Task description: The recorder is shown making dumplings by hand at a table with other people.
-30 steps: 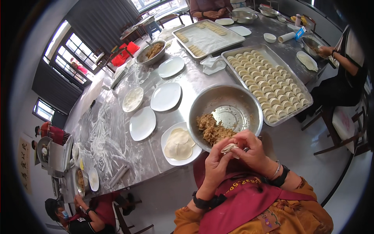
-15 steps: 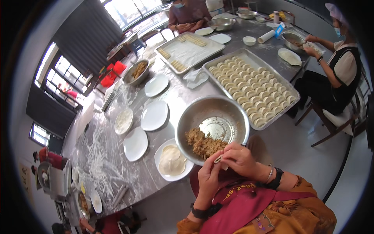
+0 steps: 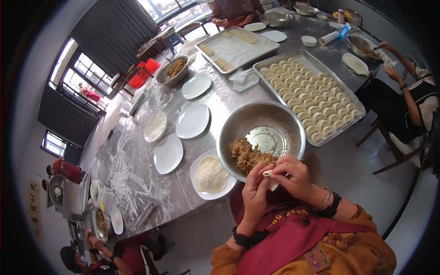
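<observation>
head view: as before, left hand (image 3: 255, 192) and right hand (image 3: 295, 176) pinch a dumpling (image 3: 269, 174), its long axis lying left-right.

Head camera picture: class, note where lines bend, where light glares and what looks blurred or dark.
Head view: the fisheye bends the steel table edges toward a black rim; the windows are blown out bright; the metal bowl base gleams with reflected light; the dumpling between left hand and right hand is sharp; far corners are dim and small.

Floured steel desk (image 3: 137, 160); three empty white plates (image 3: 192, 120); tray of finished dumplings (image 3: 316, 98); rolling pin (image 3: 145, 215).
</observation>
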`<state>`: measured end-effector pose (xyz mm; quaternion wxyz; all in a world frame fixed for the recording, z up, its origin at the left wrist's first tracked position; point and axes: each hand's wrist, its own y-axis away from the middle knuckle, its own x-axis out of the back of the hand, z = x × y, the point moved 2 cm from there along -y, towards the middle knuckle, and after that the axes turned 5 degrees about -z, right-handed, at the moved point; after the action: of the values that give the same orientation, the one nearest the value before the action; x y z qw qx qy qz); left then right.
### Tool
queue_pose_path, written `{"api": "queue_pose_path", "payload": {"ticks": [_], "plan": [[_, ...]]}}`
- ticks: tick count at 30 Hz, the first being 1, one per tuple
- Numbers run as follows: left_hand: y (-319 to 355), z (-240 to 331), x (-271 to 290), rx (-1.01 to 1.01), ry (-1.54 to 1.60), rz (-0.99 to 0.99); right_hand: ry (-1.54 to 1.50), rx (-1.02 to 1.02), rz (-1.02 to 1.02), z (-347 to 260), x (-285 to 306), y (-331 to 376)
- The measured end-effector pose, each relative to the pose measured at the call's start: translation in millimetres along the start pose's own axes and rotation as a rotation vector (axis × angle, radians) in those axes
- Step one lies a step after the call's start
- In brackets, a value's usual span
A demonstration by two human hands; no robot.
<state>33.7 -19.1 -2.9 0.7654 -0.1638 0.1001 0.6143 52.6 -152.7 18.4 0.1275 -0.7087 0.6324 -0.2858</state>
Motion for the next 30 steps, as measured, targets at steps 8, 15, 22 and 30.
{"api": "queue_pose_path", "payload": {"ticks": [8,15,22,30], "plan": [[5.3,-2.1,9.1,0.055,-0.297,-0.021,0.096,0.087,-0.048,2.3,-6.8,-3.7],[7.1,-7.1,6.7,0.084,-0.169,-0.098,-0.04,-0.185,-0.037,10.0,-6.0,4.7],[8.8,-6.5,6.7,0.108,-0.086,-0.028,0.073,-0.051,-0.063,0.1,-8.5,-4.2],[11.0,-7.2,11.5,0.133,0.164,-0.023,-0.114,-0.318,-0.242,-1.3,-4.4,-13.6]]}}
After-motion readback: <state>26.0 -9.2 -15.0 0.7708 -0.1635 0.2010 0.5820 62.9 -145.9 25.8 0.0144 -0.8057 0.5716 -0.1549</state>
